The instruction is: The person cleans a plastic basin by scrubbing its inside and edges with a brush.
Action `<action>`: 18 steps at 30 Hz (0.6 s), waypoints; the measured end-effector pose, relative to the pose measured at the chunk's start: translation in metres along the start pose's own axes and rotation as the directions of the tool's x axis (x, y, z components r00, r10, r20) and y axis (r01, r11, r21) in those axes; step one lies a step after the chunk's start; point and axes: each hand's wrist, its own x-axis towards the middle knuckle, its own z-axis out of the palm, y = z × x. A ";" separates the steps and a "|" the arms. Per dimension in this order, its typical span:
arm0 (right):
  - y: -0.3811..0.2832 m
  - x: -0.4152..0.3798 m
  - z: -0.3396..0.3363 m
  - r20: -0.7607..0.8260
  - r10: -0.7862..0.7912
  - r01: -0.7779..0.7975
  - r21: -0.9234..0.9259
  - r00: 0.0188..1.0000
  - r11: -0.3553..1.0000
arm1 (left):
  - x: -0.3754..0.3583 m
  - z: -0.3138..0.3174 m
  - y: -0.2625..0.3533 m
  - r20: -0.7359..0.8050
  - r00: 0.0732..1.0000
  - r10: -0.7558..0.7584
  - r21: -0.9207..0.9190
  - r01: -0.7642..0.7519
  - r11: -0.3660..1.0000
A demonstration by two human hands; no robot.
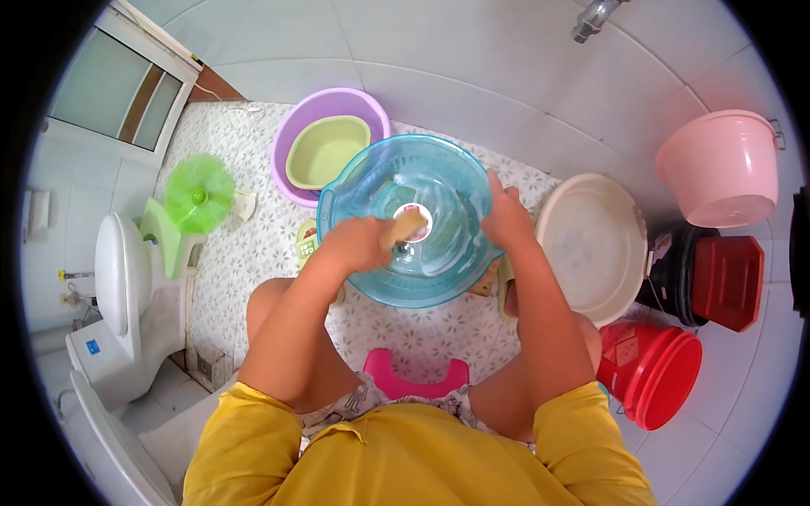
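Note:
Between my knees a translucent blue plastic basin (401,291) is tilted, its inside streaked with whitish suds. My left hand (359,244) reaches into it, closed on a beige sponge-like scrubber (408,226) that is partly blurred. Behind the scrubber, a round white label (421,238) shows at the middle of the basin. My right hand (508,218) grips the basin's right rim, thumb pointing up along the edge. Its other fingers are mostly hidden.
A purple basin (287,179) holds a pale green one (329,152) behind. On the right are a cream basin (591,244), a red bucket (645,371) and a hanging pink bucket (717,169). A toilet (118,278) stands left; a pink stool (418,384) is under me.

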 end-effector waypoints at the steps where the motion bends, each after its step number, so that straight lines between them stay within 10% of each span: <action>1: 0.002 0.002 0.001 -0.002 0.002 -0.002 -0.002 1.000 1.000 | 0.003 0.001 0.002 -0.159 0.987 -0.037 -0.087 0.023 0.996; 5: 0.009 0.008 0.009 -0.019 -0.026 0.026 -0.002 0.999 1.000 | 0.025 0.012 0.002 -0.401 0.913 -0.081 -0.130 0.031 0.991; 13: 0.015 0.007 0.006 0.004 0.017 -0.017 0.008 1.000 1.000 | -0.010 0.002 0.000 0.141 0.990 -0.015 0.000 0.016 1.000; 18: 0.017 0.009 0.007 0.026 0.070 -0.070 -0.011 0.997 0.998 | -0.004 0.007 0.000 -0.081 0.997 0.002 -0.095 -0.009 0.995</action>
